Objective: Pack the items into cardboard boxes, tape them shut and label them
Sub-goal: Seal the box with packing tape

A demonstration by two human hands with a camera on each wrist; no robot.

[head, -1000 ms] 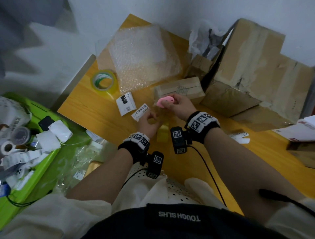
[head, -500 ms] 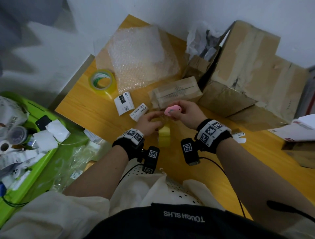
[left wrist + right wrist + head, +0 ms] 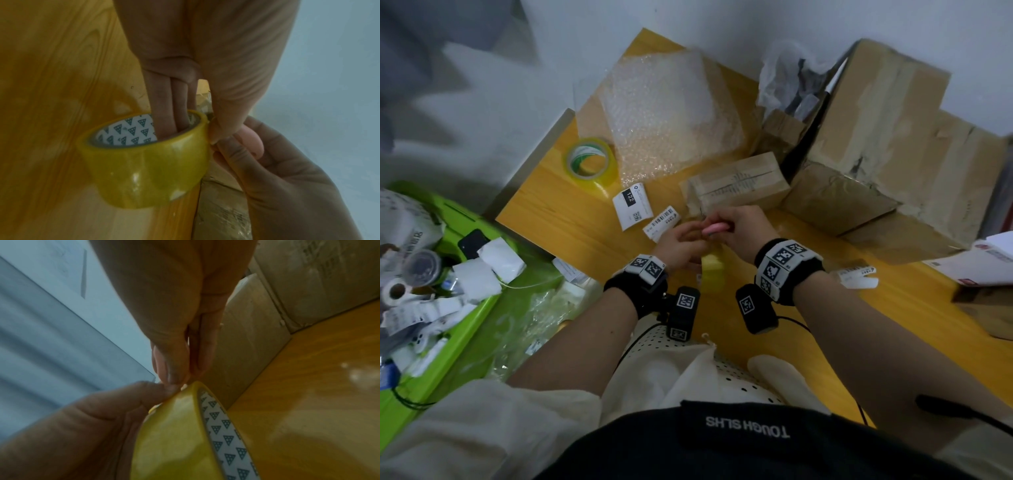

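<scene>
My left hand (image 3: pixel 686 241) holds a yellow tape roll (image 3: pixel 712 274) just above the wooden table; in the left wrist view its fingers (image 3: pixel 164 105) go through the core of the tape roll (image 3: pixel 144 162) and the thumb lies on the outer rim. My right hand (image 3: pixel 719 222) grips a small pink cutter (image 3: pixel 714 228) and meets the left thumb at the roll's edge. In the right wrist view, the right hand (image 3: pixel 179 379) pinches at the rim of the tape roll (image 3: pixel 174 434). A small taped cardboard box (image 3: pixel 736 185) lies just beyond both hands.
A second tape roll (image 3: pixel 590 161), bubble wrap (image 3: pixel 667 113) and two printed labels (image 3: pixel 631 205) lie at the left of the table. Large opened cardboard boxes (image 3: pixel 893 137) stand at the right. A green bin (image 3: pixel 472 322) of paper scraps sits by my left side.
My right hand has brought the pink cutter down and in to the left hand, so both hands now meet at the rim of the tape roll. The roll stays in the left hand.
</scene>
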